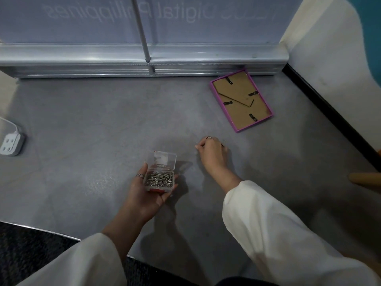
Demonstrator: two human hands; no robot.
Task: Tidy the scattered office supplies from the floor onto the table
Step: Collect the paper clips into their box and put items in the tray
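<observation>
Left hand (144, 190) cradles the open clip box (159, 176) lid-up, ready to receive; right hand (211, 153) fingers (199, 145) pinch at the floor (92, 120), apparently gathering a stray clip. Picture frame (241, 100) lies beyond them.

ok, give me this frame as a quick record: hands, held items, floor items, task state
left hand: holds clip box, lid open, paper clips inside
right hand: fingers curled at the floor, pinching; what it pinches is too small to tell
frame: purple, face down on floor, near the stand base
power strip: floor, far left
task state: nothing on a table yet; table not in view
</observation>
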